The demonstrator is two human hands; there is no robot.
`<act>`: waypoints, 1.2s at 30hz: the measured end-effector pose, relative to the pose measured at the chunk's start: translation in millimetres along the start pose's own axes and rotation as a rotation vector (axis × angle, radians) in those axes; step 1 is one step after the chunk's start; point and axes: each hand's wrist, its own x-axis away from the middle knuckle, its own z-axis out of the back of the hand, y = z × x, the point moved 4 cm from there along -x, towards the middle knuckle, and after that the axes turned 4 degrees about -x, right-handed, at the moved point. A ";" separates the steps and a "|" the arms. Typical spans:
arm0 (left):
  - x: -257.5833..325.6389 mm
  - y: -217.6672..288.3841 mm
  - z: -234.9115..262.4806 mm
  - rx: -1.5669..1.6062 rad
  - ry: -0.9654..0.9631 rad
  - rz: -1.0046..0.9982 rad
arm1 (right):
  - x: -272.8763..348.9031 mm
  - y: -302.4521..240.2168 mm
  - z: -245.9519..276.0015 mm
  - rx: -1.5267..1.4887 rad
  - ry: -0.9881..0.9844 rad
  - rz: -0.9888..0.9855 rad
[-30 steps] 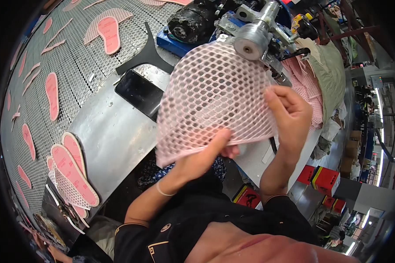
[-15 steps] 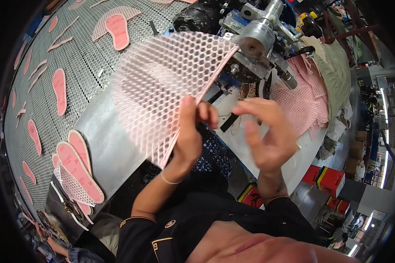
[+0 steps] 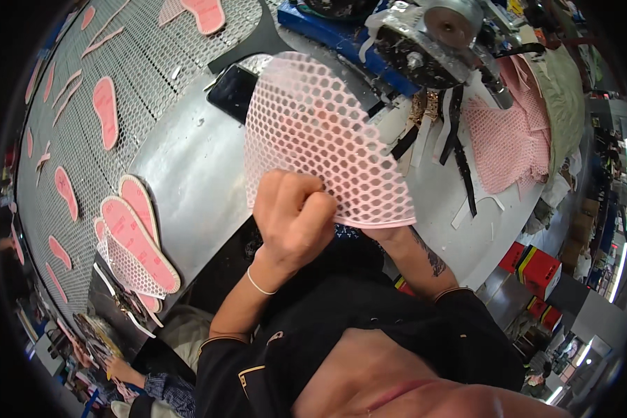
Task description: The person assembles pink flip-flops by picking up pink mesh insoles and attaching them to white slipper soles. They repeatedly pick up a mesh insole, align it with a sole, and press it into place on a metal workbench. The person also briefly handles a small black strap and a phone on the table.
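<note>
A half-round piece of pink honeycomb mesh (image 3: pixel 327 139) with a bound straight edge is held up in front of me. My left hand (image 3: pixel 294 216) is closed in a fist on its lower left, near the bound edge. My right hand (image 3: pixel 382 235) reaches behind the mesh; only the part by the wrist shows below the edge, and its fingers are hidden, with a skin-toned patch faintly visible through the holes. A black phone (image 3: pixel 233 93) lies on the metal table just left of the mesh.
Pink insoles (image 3: pixel 136 240) are stacked on the table's left edge; more lie on the perforated belt (image 3: pixel 146 76). A machine with a metal wheel (image 3: pixel 453 24) stands at the back. Pink mesh pieces (image 3: pixel 501 143) and black strips (image 3: pixel 461 167) lie right. Another person's hand (image 3: pixel 122 369) shows lower left.
The mesh has turned so its bound edge faces me, no longer slanting up to the right. My right hand has moved from beside the mesh to behind it. The view has shifted, revealing the phone.
</note>
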 end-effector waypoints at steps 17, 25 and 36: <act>-11.9 -0.8 10.8 0.278 -0.271 0.104 | 17.9 73.1 -21.6 -0.985 0.121 -0.168; -5.9 -77.5 79.5 -0.108 0.022 0.349 | 1.7 63.0 -35.2 -1.459 0.286 -0.373; -34.0 -331.1 131.8 -0.913 -0.194 0.465 | 8.9 56.5 -27.9 -1.663 0.229 -0.394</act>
